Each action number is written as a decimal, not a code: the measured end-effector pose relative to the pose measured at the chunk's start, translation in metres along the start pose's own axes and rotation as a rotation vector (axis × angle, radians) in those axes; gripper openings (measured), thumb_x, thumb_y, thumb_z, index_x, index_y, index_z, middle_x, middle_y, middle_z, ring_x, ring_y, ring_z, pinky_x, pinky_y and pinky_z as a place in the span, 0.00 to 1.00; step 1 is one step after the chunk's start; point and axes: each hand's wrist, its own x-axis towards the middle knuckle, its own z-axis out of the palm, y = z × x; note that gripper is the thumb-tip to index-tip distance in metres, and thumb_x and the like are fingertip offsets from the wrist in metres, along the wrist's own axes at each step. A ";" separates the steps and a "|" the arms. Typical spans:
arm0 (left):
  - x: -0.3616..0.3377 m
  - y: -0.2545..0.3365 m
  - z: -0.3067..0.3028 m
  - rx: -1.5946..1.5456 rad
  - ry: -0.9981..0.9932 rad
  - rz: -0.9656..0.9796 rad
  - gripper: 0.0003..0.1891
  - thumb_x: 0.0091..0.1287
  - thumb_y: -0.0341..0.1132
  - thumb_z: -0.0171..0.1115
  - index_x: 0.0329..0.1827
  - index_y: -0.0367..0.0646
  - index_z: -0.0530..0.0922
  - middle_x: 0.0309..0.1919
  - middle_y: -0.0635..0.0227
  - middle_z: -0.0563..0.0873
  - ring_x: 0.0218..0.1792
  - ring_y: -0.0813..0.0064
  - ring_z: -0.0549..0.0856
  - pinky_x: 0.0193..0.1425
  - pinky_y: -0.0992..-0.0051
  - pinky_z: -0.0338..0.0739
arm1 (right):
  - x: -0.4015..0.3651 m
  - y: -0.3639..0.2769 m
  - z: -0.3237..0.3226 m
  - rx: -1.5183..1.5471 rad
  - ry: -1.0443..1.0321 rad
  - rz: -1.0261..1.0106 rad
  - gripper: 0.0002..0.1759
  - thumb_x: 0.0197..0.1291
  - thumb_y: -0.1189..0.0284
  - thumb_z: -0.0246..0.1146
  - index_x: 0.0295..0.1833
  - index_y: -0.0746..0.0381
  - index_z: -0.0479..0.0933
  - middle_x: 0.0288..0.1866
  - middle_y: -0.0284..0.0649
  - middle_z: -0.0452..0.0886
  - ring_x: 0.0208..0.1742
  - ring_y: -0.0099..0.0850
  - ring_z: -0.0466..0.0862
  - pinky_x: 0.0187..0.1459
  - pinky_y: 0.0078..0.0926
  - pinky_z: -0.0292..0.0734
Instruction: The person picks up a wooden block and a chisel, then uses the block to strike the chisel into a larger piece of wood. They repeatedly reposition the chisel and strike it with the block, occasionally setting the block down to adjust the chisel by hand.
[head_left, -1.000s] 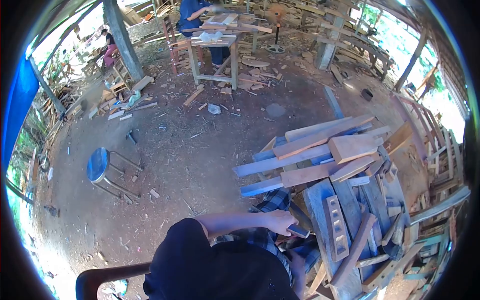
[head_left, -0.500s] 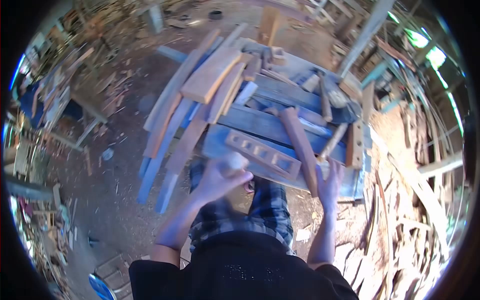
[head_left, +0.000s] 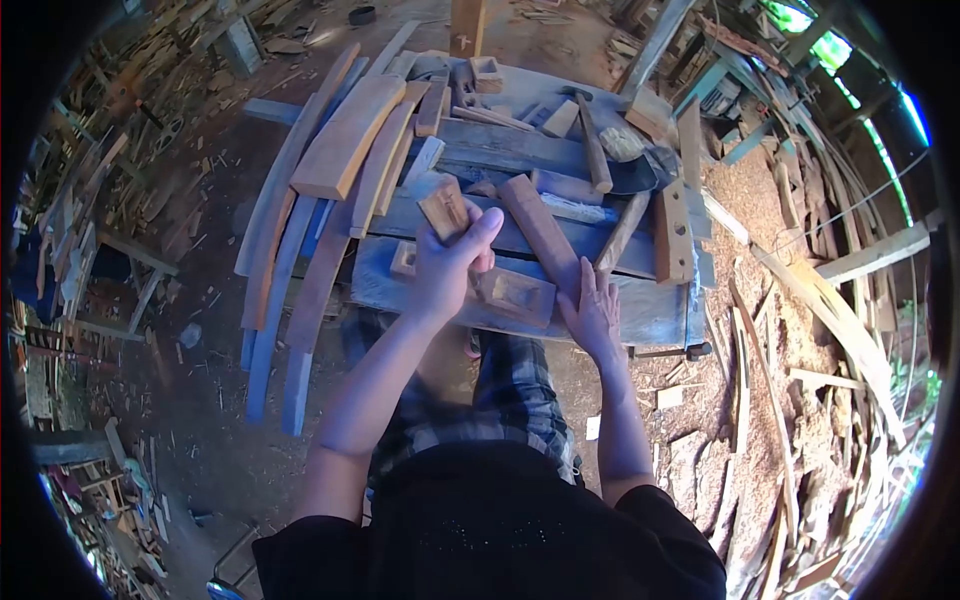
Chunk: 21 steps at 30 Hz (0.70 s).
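My left hand [head_left: 450,262] is closed around a small wooden block [head_left: 444,212] with a pale, fuzzy-looking upper end. It is raised over a wooden piece with rectangular holes [head_left: 530,297] lying along the bench's front, and hides its middle. My right hand [head_left: 592,315] lies with fingers stretched out over the near end of a long reddish-brown wooden bar [head_left: 540,228]. The bar slants across the bench boards, its near end partly covered by that hand. Right of these fingers lies a wooden handle [head_left: 623,232].
Long planks [head_left: 350,140] overhang the workbench [head_left: 640,325] on the left. A hammer [head_left: 592,145] and an upright block with round holes [head_left: 674,235] are on the right. A clamp bar [head_left: 670,350] juts below the front edge. Wood scraps and shavings [head_left: 770,215] cover the right-hand ground.
My left hand has risen and moved forward over the bench with the block. My right hand has shifted from beside the bar onto its near end. The view has also shifted.
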 end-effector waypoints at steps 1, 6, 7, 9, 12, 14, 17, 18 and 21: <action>0.004 -0.005 0.007 -0.007 -0.005 0.006 0.10 0.68 0.34 0.65 0.33 0.47 0.70 0.19 0.76 0.72 0.17 0.84 0.70 0.26 0.78 0.68 | -0.004 0.001 -0.007 -0.013 -0.033 -0.028 0.47 0.51 0.63 0.68 0.75 0.62 0.56 0.60 0.52 0.71 0.55 0.50 0.73 0.54 0.49 0.71; 0.020 -0.043 0.024 -0.002 -0.157 -0.049 0.12 0.67 0.35 0.67 0.30 0.48 0.71 0.20 0.77 0.73 0.17 0.85 0.72 0.24 0.80 0.67 | -0.010 0.002 -0.004 -0.001 0.008 0.019 0.47 0.48 0.64 0.70 0.73 0.63 0.58 0.58 0.54 0.71 0.53 0.52 0.73 0.55 0.48 0.71; 0.022 -0.047 0.027 0.057 -0.185 -0.067 0.12 0.66 0.36 0.68 0.30 0.48 0.71 0.20 0.77 0.74 0.18 0.85 0.73 0.24 0.80 0.67 | -0.011 0.003 -0.006 0.099 -0.022 0.044 0.45 0.48 0.64 0.70 0.72 0.64 0.60 0.56 0.54 0.72 0.53 0.52 0.73 0.55 0.48 0.71; 0.022 -0.053 0.033 0.081 -0.200 -0.100 0.15 0.60 0.42 0.74 0.26 0.45 0.77 0.19 0.79 0.76 0.18 0.89 0.72 0.23 0.84 0.65 | -0.019 0.006 -0.011 0.266 -0.021 0.084 0.40 0.50 0.63 0.72 0.67 0.67 0.64 0.52 0.54 0.74 0.52 0.51 0.75 0.56 0.44 0.71; 0.020 -0.060 0.028 0.099 -0.240 -0.190 0.14 0.64 0.36 0.70 0.29 0.47 0.71 0.22 0.77 0.73 0.19 0.86 0.73 0.21 0.82 0.65 | -0.036 0.012 -0.024 0.632 -0.061 0.189 0.37 0.53 0.65 0.71 0.65 0.66 0.65 0.51 0.51 0.75 0.52 0.45 0.77 0.57 0.39 0.72; 0.016 -0.063 0.029 0.112 -0.215 -0.165 0.14 0.64 0.36 0.70 0.29 0.47 0.70 0.22 0.77 0.73 0.18 0.86 0.73 0.20 0.83 0.64 | -0.052 0.013 -0.037 0.882 -0.049 0.190 0.37 0.54 0.66 0.71 0.66 0.66 0.64 0.51 0.49 0.75 0.51 0.40 0.77 0.56 0.36 0.72; 0.013 -0.066 0.028 0.123 -0.191 -0.123 0.14 0.65 0.36 0.69 0.28 0.46 0.70 0.21 0.77 0.72 0.18 0.86 0.71 0.20 0.83 0.63 | -0.072 0.014 -0.059 1.239 -0.059 0.227 0.36 0.55 0.67 0.71 0.66 0.65 0.62 0.49 0.45 0.76 0.51 0.33 0.77 0.55 0.33 0.72; 0.011 -0.068 0.028 0.119 -0.194 -0.114 0.14 0.66 0.35 0.68 0.28 0.46 0.69 0.21 0.77 0.71 0.18 0.86 0.70 0.20 0.82 0.62 | -0.077 0.013 -0.067 1.345 -0.086 0.274 0.36 0.55 0.68 0.70 0.66 0.64 0.61 0.48 0.43 0.76 0.51 0.30 0.77 0.54 0.32 0.72; 0.007 -0.075 0.025 0.200 -0.209 -0.077 0.14 0.67 0.35 0.67 0.28 0.46 0.69 0.21 0.78 0.71 0.18 0.86 0.70 0.20 0.82 0.62 | -0.082 0.011 -0.081 1.203 -0.069 0.315 0.39 0.52 0.67 0.72 0.65 0.64 0.60 0.45 0.42 0.76 0.45 0.28 0.77 0.49 0.30 0.73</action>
